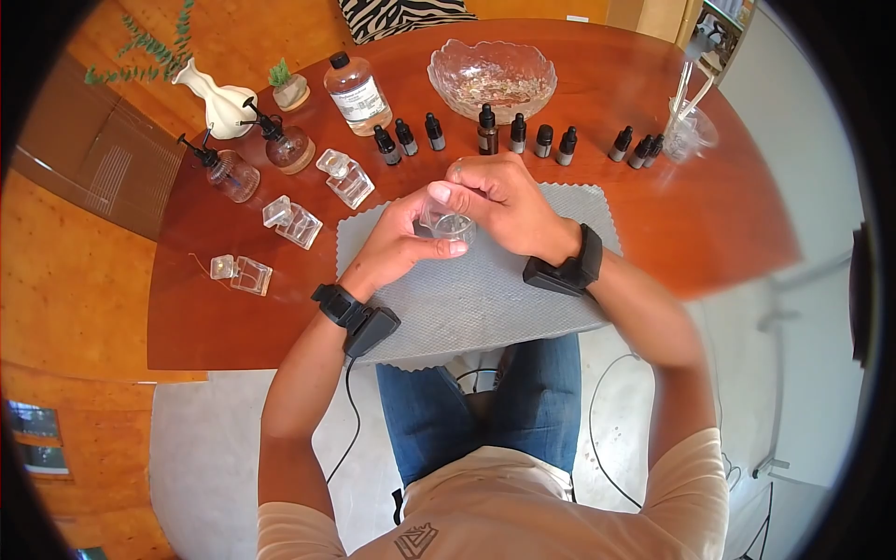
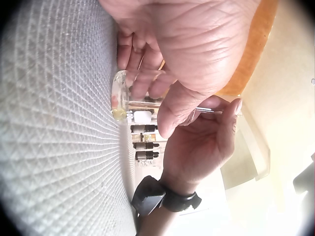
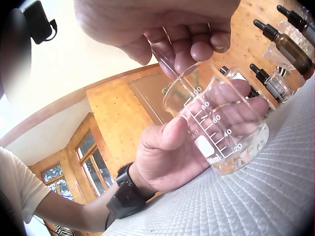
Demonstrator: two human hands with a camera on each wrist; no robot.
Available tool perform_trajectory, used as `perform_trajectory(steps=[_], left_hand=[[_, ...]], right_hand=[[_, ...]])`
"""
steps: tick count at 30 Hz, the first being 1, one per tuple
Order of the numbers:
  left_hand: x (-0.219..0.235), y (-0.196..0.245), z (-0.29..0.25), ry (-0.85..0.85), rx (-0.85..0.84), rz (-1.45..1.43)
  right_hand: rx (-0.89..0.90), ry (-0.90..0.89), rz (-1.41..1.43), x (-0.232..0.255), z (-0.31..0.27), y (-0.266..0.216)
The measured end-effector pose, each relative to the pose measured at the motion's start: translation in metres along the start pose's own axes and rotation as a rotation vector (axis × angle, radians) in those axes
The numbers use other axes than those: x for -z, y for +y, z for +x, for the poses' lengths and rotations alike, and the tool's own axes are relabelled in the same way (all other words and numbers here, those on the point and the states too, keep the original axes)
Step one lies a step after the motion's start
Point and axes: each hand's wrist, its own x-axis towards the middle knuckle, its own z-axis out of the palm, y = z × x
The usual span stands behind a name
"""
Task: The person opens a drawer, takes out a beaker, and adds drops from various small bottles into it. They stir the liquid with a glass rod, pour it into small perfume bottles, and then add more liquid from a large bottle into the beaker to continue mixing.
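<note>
A clear glass beaker (image 3: pixel 204 146) with white volume marks stands on the grey textured mat (image 1: pixel 448 317). My left hand (image 1: pixel 397 245) holds it around its side, thumb on the near wall and fingers behind. Above the rim, my right hand (image 1: pixel 518 205) pinches a thin clear glass rod (image 2: pixel 207 109) between thumb and fingers. The right wrist view shows the rod slanting down into the beaker. Shallow liquid lies at the bottom, where colours show through the glass.
Small black-capped dropper bottles (image 1: pixel 488 131) line the back, before a glass bowl (image 1: pixel 443 79). A large labelled bottle (image 1: pixel 359 98), two pump bottles (image 1: pixel 289 149) and a white vase (image 1: pixel 219 103) stand back left. Square perfume bottles (image 1: pixel 301 227) lie left; a reed diffuser (image 1: pixel 689 131) stands right.
</note>
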Motion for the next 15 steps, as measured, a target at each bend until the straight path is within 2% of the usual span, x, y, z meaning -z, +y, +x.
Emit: perform_trajectory(steps=[15], left_hand=[[-0.0002, -0.0003, 0.0, 0.008, -0.001, 0.005]], right_hand=[[-0.006, 0.0, -0.001, 0.0, -0.0003, 0.0013]])
